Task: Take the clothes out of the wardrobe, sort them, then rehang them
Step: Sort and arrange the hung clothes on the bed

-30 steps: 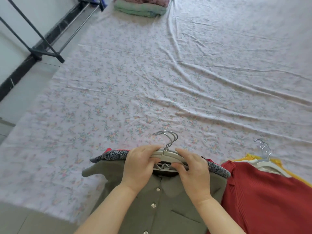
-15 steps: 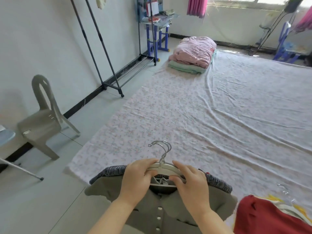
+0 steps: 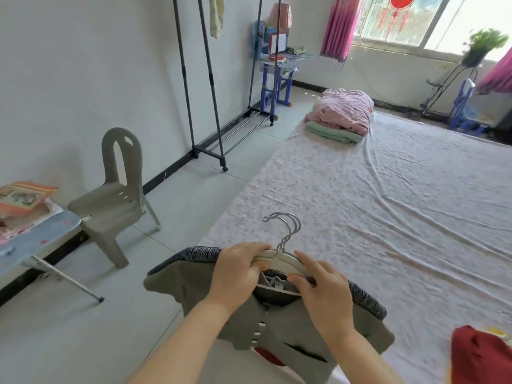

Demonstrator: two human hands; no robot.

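My left hand (image 3: 238,270) and my right hand (image 3: 324,295) both grip a bundle of white hangers (image 3: 279,254) with metal hooks, held above the floor at the bed's near left corner. An olive buttoned shirt (image 3: 279,325) hangs on top, a grey knit garment (image 3: 194,252) sticks out behind it, and a bit of red cloth shows underneath. A red garment (image 3: 479,358) lies on the bed at lower right. The dark clothes rack (image 3: 213,87) stands by the left wall, with one pale item (image 3: 216,15) hanging on it.
A floral sheet covers the wide bed (image 3: 388,206); folded pink and green bedding (image 3: 340,115) lies at its far end. A grey plastic chair (image 3: 116,195) and a folding table (image 3: 30,236) with books stand at left. A blue desk (image 3: 277,70) stands beyond the rack.
The view has risen from the bed to the room, and I have lifted the hanger bundle off the bed and carried it left. The red garment stays on the bed.
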